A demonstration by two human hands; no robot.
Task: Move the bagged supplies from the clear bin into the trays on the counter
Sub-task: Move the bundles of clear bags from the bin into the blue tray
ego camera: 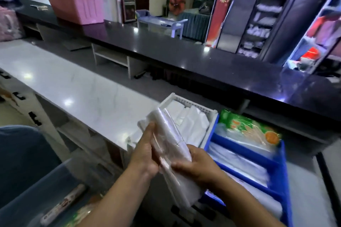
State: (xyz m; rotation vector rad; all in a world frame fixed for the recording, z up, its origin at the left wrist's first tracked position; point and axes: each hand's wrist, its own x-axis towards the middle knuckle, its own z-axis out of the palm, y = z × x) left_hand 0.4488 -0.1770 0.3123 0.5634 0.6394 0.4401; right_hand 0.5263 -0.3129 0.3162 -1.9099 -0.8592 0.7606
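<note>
Both my hands hold one clear plastic pack of white bagged supplies (pixel 167 134) above the counter's front edge. My left hand (pixel 145 155) grips its left side and my right hand (pixel 198 165) grips its right side lower down. Just beyond stands a white slotted tray (pixel 184 100) holding several white packs. To its right sits a blue divided tray (pixel 276 164) with clear bagged items and a green-and-orange packet (pixel 247 127). The clear bin (pixel 36 186) is at the lower left, with a roll and a packet inside.
The white counter (pixel 73 83) stretches away to the left. Behind it runs a dark raised counter (pixel 184 49) bearing a pink crate (pixel 75 3). Shelving with goods stands at the far right.
</note>
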